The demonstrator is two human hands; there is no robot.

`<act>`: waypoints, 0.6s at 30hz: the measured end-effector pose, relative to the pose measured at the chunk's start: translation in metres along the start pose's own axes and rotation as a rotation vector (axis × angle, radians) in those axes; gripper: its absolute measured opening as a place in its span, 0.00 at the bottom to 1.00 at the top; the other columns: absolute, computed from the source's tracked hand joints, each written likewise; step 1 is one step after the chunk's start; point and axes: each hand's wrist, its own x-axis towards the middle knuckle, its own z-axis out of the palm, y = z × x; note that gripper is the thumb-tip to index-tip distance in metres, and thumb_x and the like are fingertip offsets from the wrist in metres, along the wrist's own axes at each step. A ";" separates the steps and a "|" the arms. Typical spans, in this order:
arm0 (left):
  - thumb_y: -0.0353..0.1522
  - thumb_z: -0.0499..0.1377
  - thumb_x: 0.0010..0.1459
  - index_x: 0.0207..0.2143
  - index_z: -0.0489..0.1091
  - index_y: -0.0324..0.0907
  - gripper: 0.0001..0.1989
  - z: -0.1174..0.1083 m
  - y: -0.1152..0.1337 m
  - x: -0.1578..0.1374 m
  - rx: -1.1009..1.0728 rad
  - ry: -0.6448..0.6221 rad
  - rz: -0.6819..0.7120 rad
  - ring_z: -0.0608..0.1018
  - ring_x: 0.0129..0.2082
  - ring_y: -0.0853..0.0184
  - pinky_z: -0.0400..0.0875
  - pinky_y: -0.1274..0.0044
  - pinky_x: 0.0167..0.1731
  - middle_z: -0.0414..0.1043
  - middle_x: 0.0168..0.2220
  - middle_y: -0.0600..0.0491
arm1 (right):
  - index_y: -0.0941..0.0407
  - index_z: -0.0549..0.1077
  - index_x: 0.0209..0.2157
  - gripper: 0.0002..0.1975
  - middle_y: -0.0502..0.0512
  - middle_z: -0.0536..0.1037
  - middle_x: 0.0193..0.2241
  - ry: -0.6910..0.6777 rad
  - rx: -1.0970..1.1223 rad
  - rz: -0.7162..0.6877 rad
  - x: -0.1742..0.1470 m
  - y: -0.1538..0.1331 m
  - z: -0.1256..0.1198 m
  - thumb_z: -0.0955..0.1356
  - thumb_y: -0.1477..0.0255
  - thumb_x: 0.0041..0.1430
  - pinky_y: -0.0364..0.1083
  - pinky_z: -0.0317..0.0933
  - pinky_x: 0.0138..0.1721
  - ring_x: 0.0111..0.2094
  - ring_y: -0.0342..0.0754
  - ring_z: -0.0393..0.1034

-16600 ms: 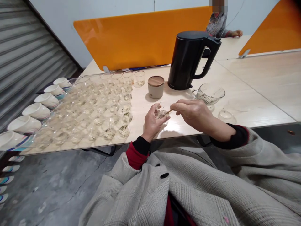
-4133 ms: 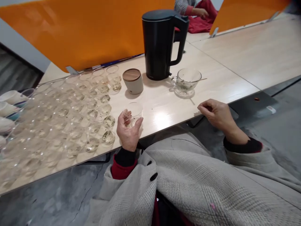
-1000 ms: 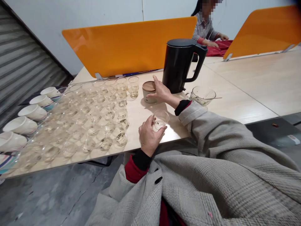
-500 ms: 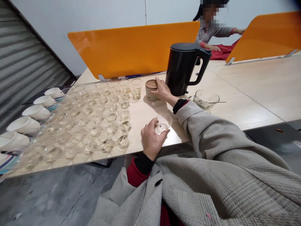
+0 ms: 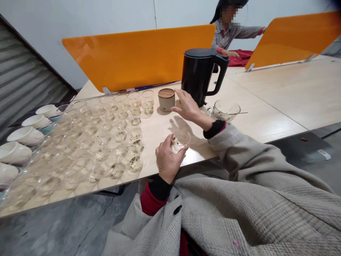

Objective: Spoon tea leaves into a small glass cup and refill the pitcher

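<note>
The left hand [image 5: 167, 160] has its grip clamped on a small glass cup [image 5: 180, 139] on the tabletop [image 5: 255, 117]; the right hand [image 5: 188, 106], fingers apart, hovers beside the lidded jar [image 5: 166, 99]

— What did we have on the tabletop [image 5: 266, 124]?

— It was pale wood. We saw a black kettle [image 5: 199, 76] standing near the orange divider [image 5: 133, 57], with a small lidded jar [image 5: 166, 99] just beside it on the left and a glass pitcher [image 5: 225, 111] on the right.

— And the left part?

— We counted rows of small glass cups [image 5: 106, 138] packed close together, and one glass cup [image 5: 180, 139] apart near the front edge.
</note>
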 end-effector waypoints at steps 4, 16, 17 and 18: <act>0.35 0.76 0.56 0.60 0.71 0.45 0.31 0.000 -0.001 -0.001 -0.017 -0.003 0.012 0.83 0.54 0.52 0.70 0.60 0.59 0.84 0.54 0.47 | 0.56 0.74 0.65 0.25 0.66 0.72 0.66 0.101 -0.187 -0.028 -0.060 0.009 -0.063 0.71 0.65 0.69 0.69 0.63 0.66 0.64 0.71 0.65; 0.35 0.76 0.54 0.62 0.70 0.46 0.35 0.002 -0.004 -0.003 0.055 0.030 0.056 0.83 0.55 0.51 0.72 0.59 0.58 0.84 0.54 0.47 | 0.49 0.82 0.54 0.21 0.65 0.80 0.52 0.060 -0.599 0.147 -0.151 0.090 -0.148 0.71 0.50 0.69 0.66 0.67 0.52 0.54 0.69 0.71; 0.35 0.76 0.54 0.63 0.70 0.46 0.36 0.002 -0.004 -0.003 0.055 0.032 0.058 0.83 0.55 0.51 0.72 0.60 0.58 0.84 0.55 0.47 | 0.49 0.82 0.54 0.22 0.65 0.81 0.51 0.043 -0.593 0.164 -0.151 0.095 -0.148 0.72 0.49 0.68 0.65 0.67 0.51 0.53 0.69 0.71; 0.35 0.76 0.54 0.63 0.69 0.46 0.36 0.002 -0.004 -0.003 0.055 0.033 0.059 0.83 0.55 0.51 0.72 0.60 0.58 0.83 0.55 0.47 | 0.49 0.83 0.53 0.22 0.66 0.81 0.51 0.021 -0.587 0.181 -0.151 0.099 -0.148 0.72 0.49 0.68 0.65 0.68 0.50 0.52 0.69 0.71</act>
